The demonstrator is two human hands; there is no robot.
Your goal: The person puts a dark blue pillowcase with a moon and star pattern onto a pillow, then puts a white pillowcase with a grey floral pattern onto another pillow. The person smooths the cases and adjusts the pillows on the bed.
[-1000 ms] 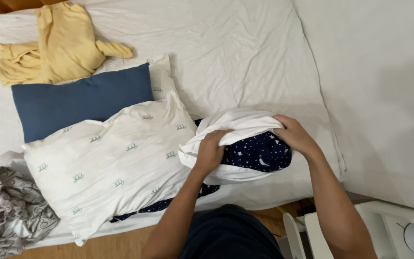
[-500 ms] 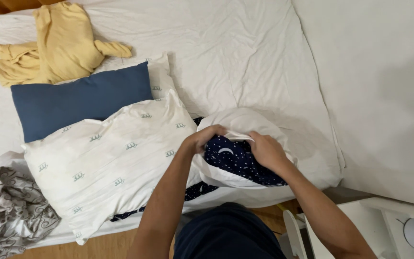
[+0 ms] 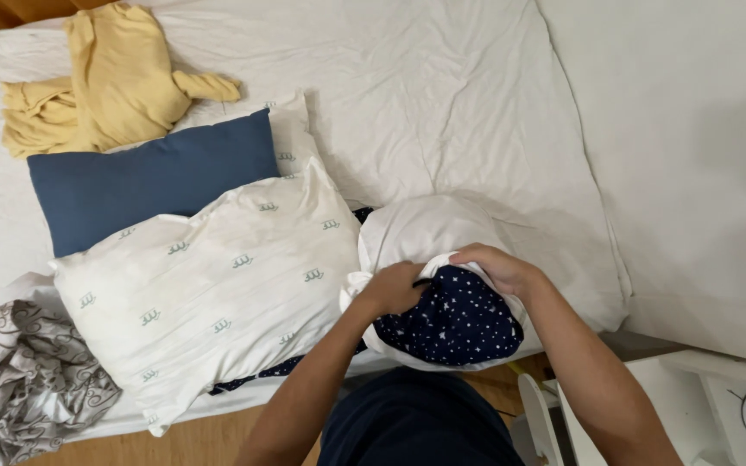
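Left hand: your left hand (image 3: 393,289) is closed, fingers pinching the edge of the white pillowcase (image 3: 429,229) at its mouth.
Right hand: your right hand (image 3: 496,267) curls over the opposite edge of the opening, fingers hooked on the white cloth; how tightly you cannot tell.
Pillow: the dark blue starred pillow (image 3: 455,319) sits at the near edge of the bed (image 3: 442,103), partly inside the case, its near end bare and bulging out toward you.
Neighbours: a large white patterned pillow (image 3: 209,289) touches the case on its left; a plain blue pillow (image 3: 144,177) lies behind that, a yellow garment (image 3: 105,73) farther back, and a grey patterned cloth (image 3: 19,380) hangs off the left corner.
Risk, slip: the bundle overhangs the mattress edge, so a loosened grip could likely let it slide to the floor.
Risk, bunching: the case looks gathered at the mouth; pulling unevenly may jam a pillow corner crooked inside.
Risk, crowding: dragging leftward could nudge the white patterned pillow off the edge.
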